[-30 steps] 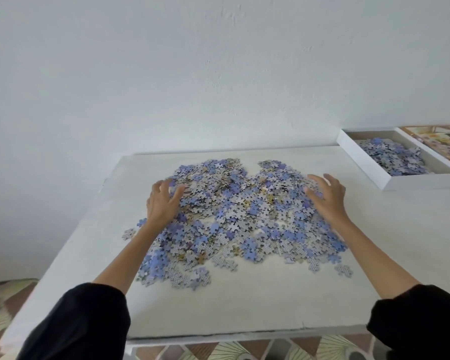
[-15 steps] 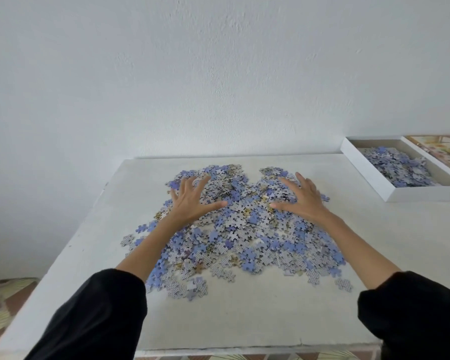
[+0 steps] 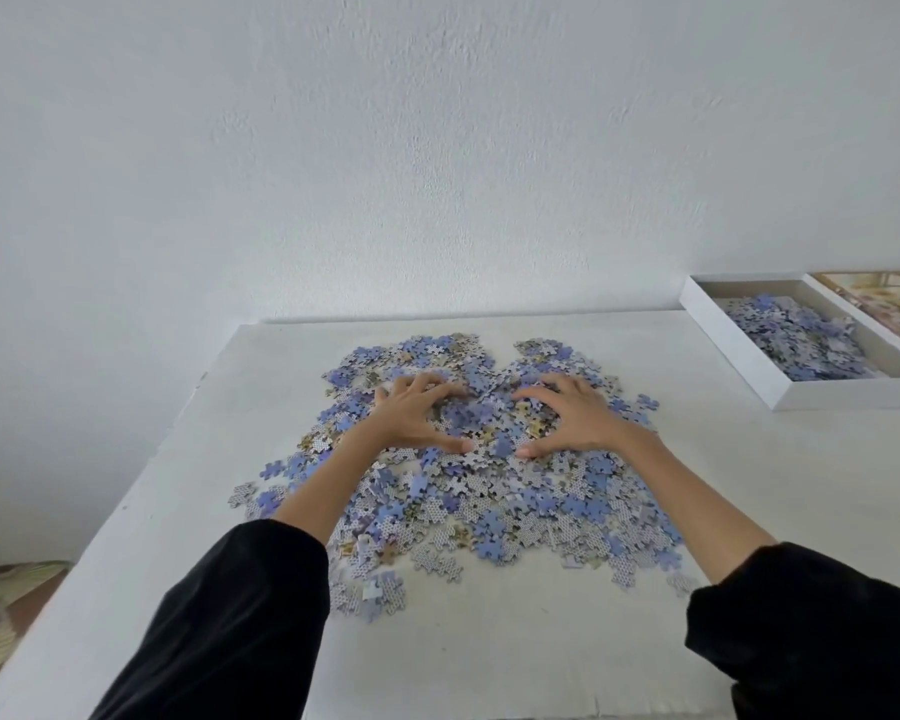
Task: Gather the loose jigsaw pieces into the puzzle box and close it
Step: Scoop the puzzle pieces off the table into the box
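– On top of the wide heap of loose blue, grey-white and tan cardboard jigsaw pieces (image 3: 489, 491), what are the hands doing?
– Both rest on its far half. The left hand (image 3: 417, 413) and the right hand (image 3: 578, 415) sit side by side. Their fingers are bent like claws with the tips dug into the pieces, and the thumbs stretch toward each other across the heap's middle. A small clump is cupped between them.
– So they grip?
– Each hand's curled fingers close over pieces of the heap. The palms hide how many.
– And the heap itself?
– It lies spread on the flat white table (image 3: 489, 662), with a few strays at the heap's left and near edges. Black sleeves (image 3: 219, 626) cover the arms on the near side of the heap.
– Where is the box?
– Well right of the heap and farther back stands a shallow white cardboard puzzle box (image 3: 723, 350). It is open, with a smaller mound of pieces (image 3: 796, 340) inside. Just beside it, farther still from the heap, lies a picture-printed cardboard lid (image 3: 884, 304), cut off by the frame edge.
– Behind the heap?
– Plain white plaster wall (image 3: 437, 148).
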Available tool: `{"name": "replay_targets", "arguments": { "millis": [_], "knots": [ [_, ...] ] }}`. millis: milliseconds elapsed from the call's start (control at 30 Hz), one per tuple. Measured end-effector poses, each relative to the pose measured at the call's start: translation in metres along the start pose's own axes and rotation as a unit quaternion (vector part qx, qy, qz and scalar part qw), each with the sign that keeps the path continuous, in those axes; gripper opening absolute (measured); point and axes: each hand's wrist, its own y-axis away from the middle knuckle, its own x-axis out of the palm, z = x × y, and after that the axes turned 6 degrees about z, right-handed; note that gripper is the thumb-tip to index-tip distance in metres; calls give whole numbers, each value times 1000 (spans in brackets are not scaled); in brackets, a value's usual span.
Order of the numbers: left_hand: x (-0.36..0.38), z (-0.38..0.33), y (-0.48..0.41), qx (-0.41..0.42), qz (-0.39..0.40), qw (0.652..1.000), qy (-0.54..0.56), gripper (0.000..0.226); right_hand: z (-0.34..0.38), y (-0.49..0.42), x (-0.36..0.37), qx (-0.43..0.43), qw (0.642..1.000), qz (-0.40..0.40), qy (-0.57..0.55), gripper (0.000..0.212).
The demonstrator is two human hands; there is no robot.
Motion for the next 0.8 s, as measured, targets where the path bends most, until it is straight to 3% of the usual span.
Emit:
{"name": "replay_targets", "arguments": {
  "millis": [200, 333, 567, 667, 800],
  "knots": [
    [20, -2, 4, 61, -91, 988, 111, 53, 0, 4, 16, -13, 993, -105, -43, 51],
    [22, -16, 10, 62, -149, 978, 135, 31, 15, 4, 29, -70, 972, -207, -82, 37],
    [12, -20, 12, 97, -149, 962, 206, 48, 22, 8, 16, -90, 952, -171, -237, 33],
    [-1, -22, 17, 113, -148, 949, 255, 47, 21, 14, 1, -87, 939, -172, -287, 40],
    [-14, -18, 22, 156, -124, 929, 312, 35, 21, 21, -13, -152, 917, -173, -326, 51]
  ]
}}
